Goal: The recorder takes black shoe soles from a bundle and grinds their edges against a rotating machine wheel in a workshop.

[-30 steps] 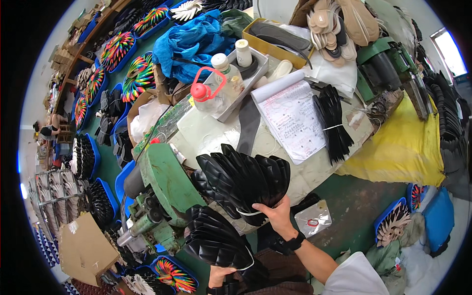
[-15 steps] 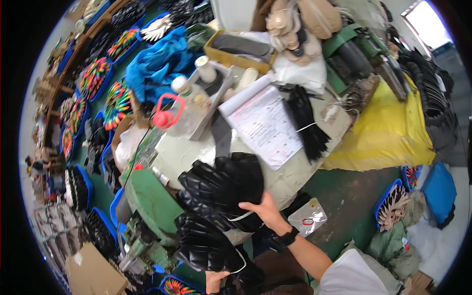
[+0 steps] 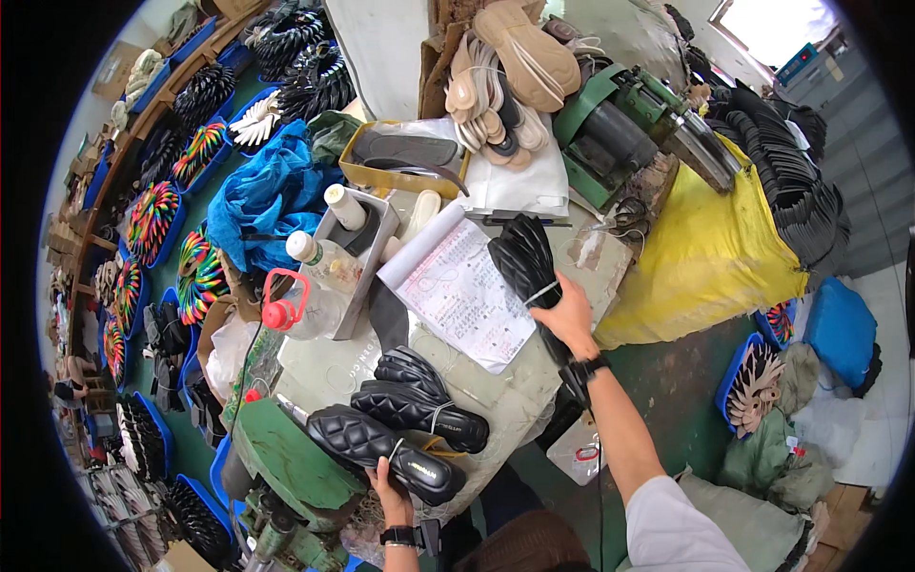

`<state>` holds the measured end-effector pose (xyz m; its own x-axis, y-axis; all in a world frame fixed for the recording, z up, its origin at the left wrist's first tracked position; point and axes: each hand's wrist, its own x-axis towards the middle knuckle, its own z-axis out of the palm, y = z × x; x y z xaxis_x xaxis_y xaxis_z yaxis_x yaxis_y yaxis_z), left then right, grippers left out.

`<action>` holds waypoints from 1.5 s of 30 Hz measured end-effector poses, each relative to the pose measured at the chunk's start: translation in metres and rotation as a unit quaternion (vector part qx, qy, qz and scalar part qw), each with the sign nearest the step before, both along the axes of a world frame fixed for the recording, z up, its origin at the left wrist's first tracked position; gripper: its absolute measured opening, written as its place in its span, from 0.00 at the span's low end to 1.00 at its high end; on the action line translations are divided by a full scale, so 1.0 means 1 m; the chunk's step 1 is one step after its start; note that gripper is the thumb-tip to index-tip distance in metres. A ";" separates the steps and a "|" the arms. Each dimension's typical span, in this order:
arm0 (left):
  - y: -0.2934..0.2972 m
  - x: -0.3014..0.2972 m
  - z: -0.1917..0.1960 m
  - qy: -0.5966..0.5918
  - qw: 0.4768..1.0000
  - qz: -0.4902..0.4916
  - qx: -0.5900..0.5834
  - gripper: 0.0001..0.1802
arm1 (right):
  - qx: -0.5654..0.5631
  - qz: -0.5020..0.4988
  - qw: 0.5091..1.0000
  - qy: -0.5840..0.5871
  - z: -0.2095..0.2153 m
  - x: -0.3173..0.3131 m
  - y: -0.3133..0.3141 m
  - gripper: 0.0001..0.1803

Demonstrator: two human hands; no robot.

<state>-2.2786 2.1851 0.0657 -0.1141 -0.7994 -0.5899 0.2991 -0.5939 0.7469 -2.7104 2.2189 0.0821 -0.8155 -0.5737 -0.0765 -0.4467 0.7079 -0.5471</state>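
My left hand (image 3: 389,496) is closed on the near end of a bundle of black quilted footbeds (image 3: 386,453) at the table's near edge. Just beyond it, touching or nearly so, another string-tied bundle of black quilted footbeds (image 3: 419,400) lies on the table. My right arm stretches forward, and my right hand (image 3: 569,319) is wrapped round a slimmer tied bundle of black shoe parts (image 3: 524,262). This one sits against the right edge of a written paper pad (image 3: 462,291). White string crosses the bundle just above my fingers.
A grey tray (image 3: 367,257) with bottles and a red-capped jug (image 3: 305,310) stand left of the pad. Green machines flank the table, one near left (image 3: 286,453), one far right (image 3: 620,124). A yellow sack (image 3: 705,257) drapes at the right. Blue baskets of shoe parts line the left.
My right hand has left the middle bundle and reached forward right to the one beside the pad. The two quilted bundles now lie flatter on the table, my left hand still on the nearer.
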 end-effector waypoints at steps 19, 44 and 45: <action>0.039 -0.055 0.186 0.053 0.957 -0.243 -0.149 0.51 | -0.374 0.071 0.567 -0.731 0.060 0.178 0.150 0.47; 0.121 0.049 0.244 0.017 0.948 -0.250 -0.197 0.42 | -0.187 0.159 0.452 -0.858 0.185 0.259 0.133 0.45; 0.122 0.052 0.245 0.012 0.948 -0.248 -0.199 0.42 | -0.175 0.194 0.489 -0.832 0.186 0.260 0.133 0.45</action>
